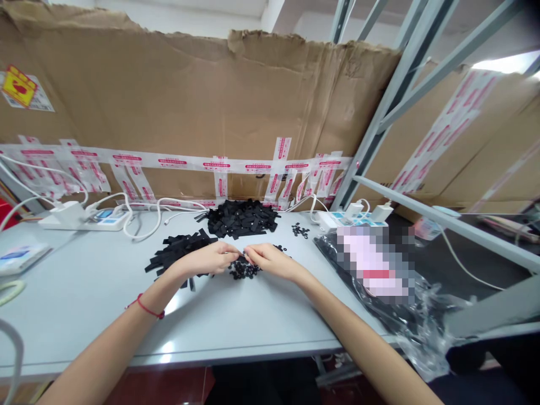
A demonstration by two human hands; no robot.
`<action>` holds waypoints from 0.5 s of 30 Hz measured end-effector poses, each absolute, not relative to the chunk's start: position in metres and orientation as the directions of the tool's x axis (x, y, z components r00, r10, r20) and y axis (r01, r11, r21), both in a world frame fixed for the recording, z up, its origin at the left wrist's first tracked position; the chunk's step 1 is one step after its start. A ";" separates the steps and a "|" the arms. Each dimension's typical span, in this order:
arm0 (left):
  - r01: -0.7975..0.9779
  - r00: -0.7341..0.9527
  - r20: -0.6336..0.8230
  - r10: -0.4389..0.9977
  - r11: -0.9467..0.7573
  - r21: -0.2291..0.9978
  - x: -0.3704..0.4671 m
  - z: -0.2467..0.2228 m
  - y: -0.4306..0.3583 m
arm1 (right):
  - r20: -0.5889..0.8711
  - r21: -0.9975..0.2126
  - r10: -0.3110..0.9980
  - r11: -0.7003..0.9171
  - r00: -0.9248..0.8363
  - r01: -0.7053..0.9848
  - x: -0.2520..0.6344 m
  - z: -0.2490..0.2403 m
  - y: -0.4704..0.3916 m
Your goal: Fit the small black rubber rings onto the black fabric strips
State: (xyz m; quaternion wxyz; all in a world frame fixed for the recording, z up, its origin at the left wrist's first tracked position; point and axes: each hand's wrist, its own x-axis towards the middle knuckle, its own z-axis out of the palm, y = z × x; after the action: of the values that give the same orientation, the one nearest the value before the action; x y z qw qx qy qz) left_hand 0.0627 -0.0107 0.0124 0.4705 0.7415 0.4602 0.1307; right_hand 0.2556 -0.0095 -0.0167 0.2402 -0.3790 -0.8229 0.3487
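Note:
My left hand [208, 259] and my right hand [272, 261] meet fingertip to fingertip above the table, both closed in a pinch. Whatever is between their fingers is too small and too covered to make out. Just under them lies a heap of small black ring-like pieces [243, 271]. Beside and partly behind my left hand spreads a pile of short black strips [177, 248]. A larger pile of black strips [242, 218] sits farther back, against the cardboard. A few more small black rings [300, 230] are scattered to the right.
White power strips with plugs stand at the back left [84, 220] and back right [358, 218], with white cables [158, 216] trailing between. A clear plastic bag [422, 320] lies at right by a grey metal frame [447, 225]. Taped cardboard [189, 101] walls the back.

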 end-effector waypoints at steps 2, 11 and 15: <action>0.621 0.502 -0.261 0.824 -0.134 0.772 0.061 0.017 -0.010 | 0.152 -0.730 0.813 0.475 -0.562 0.491 0.257 -0.016 -0.008; 0.958 0.286 0.292 0.912 -0.283 -0.054 0.021 0.029 0.001 | 0.181 -0.355 0.979 0.150 -0.089 0.923 0.285 -0.002 0.006; 0.944 0.327 0.375 0.867 -0.319 -0.085 0.036 0.016 0.018 | 0.153 -0.320 0.986 0.109 -0.062 0.941 0.288 -0.004 0.009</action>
State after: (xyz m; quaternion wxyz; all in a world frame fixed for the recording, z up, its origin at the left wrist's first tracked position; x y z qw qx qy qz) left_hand 0.0362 0.0178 0.0160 -0.1455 0.8014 0.5650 0.1314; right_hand 0.2881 0.0087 -0.0040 0.1670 -0.6641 -0.7256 0.0675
